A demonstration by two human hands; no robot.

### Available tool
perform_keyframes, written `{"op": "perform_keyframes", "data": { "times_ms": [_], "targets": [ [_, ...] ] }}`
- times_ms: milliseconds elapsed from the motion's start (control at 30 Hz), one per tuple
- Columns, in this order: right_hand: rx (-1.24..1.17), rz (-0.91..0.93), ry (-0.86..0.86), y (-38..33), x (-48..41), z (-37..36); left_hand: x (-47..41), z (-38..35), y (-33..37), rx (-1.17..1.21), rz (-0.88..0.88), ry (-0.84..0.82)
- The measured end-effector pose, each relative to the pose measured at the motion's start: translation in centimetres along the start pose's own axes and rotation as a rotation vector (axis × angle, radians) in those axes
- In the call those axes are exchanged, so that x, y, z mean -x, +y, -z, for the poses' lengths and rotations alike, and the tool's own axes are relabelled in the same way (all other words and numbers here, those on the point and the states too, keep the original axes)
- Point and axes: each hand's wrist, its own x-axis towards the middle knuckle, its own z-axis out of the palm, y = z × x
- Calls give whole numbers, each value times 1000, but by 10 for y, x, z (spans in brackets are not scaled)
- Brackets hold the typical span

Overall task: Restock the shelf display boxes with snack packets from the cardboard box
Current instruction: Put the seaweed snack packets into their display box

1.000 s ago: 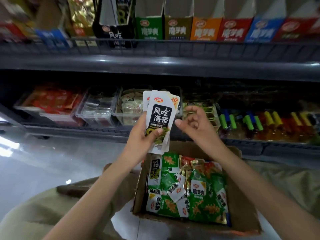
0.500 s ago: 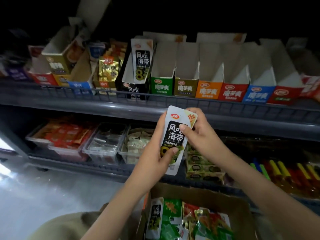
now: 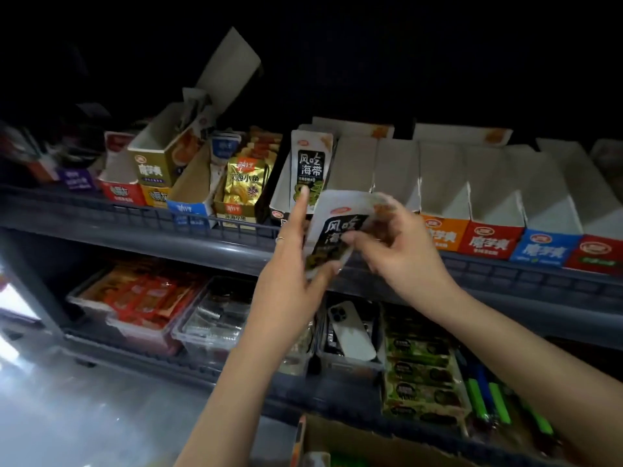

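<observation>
At nine o'clock in the view the upper shelf (image 3: pixel 101 227) carries a purple box (image 3: pixel 78 179), a red box (image 3: pixel 123 193), an olive box (image 3: pixel 156 166) sitting tilted on top, and a blue box (image 3: pixel 188 207). At eleven o'clock comes a box of gold packets (image 3: pixel 242 183). Under these, at eight o'clock, the lower shelf (image 3: pixel 135 353) holds a tray of red packets (image 3: pixel 141 298) and a clear tray (image 3: pixel 219 320) just beside it. Near twelve o'clock stands the black-and-white display box (image 3: pixel 279 193) with one upright packet (image 3: pixel 310 170) inside. The left hand (image 3: pixel 286 274) is at the centre, its forefinger straight and pointing to twelve o'clock, its thumb pressed on the lower end of the snack packet (image 3: pixel 337 227). That packet is in the air between both hands, just in front of and below the black-and-white box, its top leaning toward one o'clock; blur hides whether it is one packet or several. At six o'clock lie a phone (image 3: pixel 350 332) in a clear bin and, at the bottom edge, the cardboard box (image 3: pixel 354 443). The right hand (image 3: pixel 401 254), at three o'clock of the packet, pinches it with curled fingers. At four o'clock sit green-and-brown packets (image 3: pixel 421 375) and green tubes (image 3: pixel 482 399). At two to three o'clock the orange box (image 3: pixel 441 232), second red box (image 3: pixel 488 244), second blue box (image 3: pixel 542 251) and last red box (image 3: pixel 596 257) stand in a row.
</observation>
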Motion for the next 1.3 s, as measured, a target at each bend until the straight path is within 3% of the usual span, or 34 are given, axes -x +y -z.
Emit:
{"op": "perform_keyframes", "data": {
  "times_ms": [100,233,333,600,700,1000,1233,1300],
  "targets": [
    [62,206,121,-9,-25,-4,-12,6,-17,-343,19,44],
    [-69,156,316,-8,-69,-15,-25,12,-36,-543,118,-33],
    [-48,99,307,7,-97,-20,-30,10,-42,-612,147,-131],
    [428,105,127,41,-122,-32,-35,12,-43,-664,124,-73],
    [561,64,182,53,-127,-33,-33,14,-44,-646,113,-85],
    [665,-121,305,66,-141,-39,-33,17,-46,-580,112,-99],
    [796,40,428,58,-136,-43,-33,16,-46,-553,118,-104],
    [818,128,369,61,-130,-44,-32,15,-46,-558,113,-108]
  ]
}}
